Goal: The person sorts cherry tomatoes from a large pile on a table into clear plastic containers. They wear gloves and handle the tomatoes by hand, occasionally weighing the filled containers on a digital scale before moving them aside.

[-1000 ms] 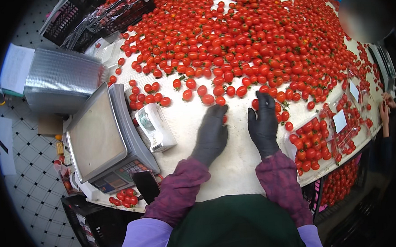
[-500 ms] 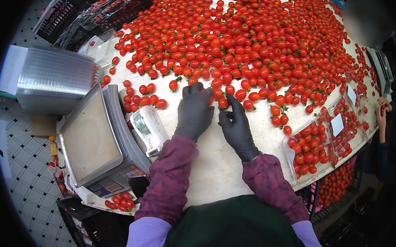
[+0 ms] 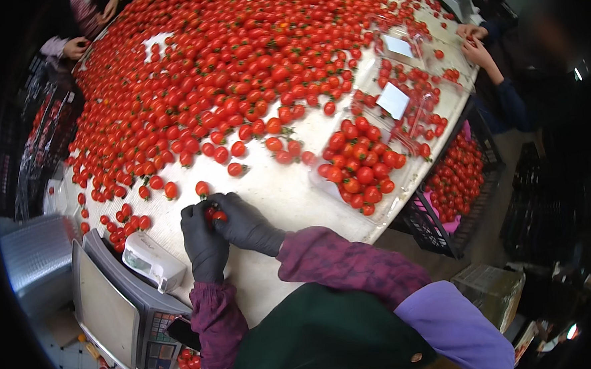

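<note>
Both my hands, in black gloves, are brought together above the near part of the white table. My left hand curls its fingers around a few red cherry tomatoes. From the right, my right hand closes over the same tomatoes, its fingertips touching them; the gloves partly hide them. Just beyond my fingers lies a single loose cherry tomato. A large heap of cherry tomatoes spreads over the far side of the table.
To the left stand a scale and a small white device. An open clear punnet of tomatoes is on the right, by other punnets with white labels. A black crate sits below the edge. Other people's hands work across the table.
My view has swung to the right. My hands, apart before with the left reaching at the heap's edge, have drawn together and now hold tomatoes between them.
</note>
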### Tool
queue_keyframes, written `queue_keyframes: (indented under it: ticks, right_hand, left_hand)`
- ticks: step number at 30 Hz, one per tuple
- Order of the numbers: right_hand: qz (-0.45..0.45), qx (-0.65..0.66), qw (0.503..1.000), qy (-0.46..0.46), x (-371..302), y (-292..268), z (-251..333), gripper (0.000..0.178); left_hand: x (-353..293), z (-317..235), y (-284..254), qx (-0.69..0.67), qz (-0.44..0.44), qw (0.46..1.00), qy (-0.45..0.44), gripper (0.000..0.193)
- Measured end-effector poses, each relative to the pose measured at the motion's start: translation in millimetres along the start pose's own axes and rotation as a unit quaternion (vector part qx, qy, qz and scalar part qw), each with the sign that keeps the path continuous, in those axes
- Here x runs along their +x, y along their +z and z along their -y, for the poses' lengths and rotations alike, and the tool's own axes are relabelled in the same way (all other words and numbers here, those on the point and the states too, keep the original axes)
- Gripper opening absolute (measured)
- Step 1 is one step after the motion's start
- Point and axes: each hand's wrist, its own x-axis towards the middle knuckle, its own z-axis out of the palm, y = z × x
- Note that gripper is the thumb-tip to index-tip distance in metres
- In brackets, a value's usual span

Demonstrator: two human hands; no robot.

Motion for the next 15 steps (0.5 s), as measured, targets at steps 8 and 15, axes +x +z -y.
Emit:
queue_keyframes:
  ticks: [8, 15]
  right_hand:
    - [-0.062, 0.079, 0.99, -0.097, -73, -51, 26, 0.02]
    - [-0.219, 0.071, 0.969, -0.088, -129, -139, 18, 0.028]
  left_hand:
    - [-19, -11, 0, -0.273, 0.007, 0.961, -0.051, 0.029]
    - [-15, -113, 2, -0.333, 0.118, 0.934, 0.043, 0.032]
